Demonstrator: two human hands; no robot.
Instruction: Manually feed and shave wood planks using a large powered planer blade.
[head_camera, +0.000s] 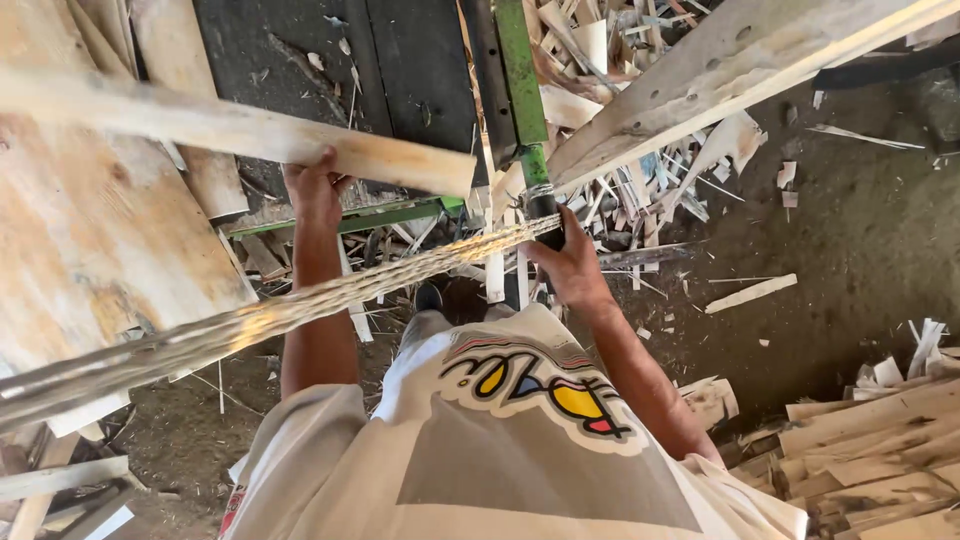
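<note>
My left hand (315, 188) grips the near edge of a long pale wooden plank (230, 128) that runs from the left edge to about the middle of the view. My right hand (568, 265) is closed around a black handle (543, 207) at the lower end of a green metal bar (520, 70). A thin, blurred pale strip (260, 320) stretches from the lower left up to my right hand; I cannot tell whether the hand holds it too. My light printed shirt fills the bottom of the view.
A dark machine table (330, 60) with a green frame lies ahead. A large plywood sheet (90, 230) is at left, and a long pale beam (720, 70) crosses the upper right. Wood offcuts litter the dirt floor (850, 250). Stacked boards (880, 450) sit at lower right.
</note>
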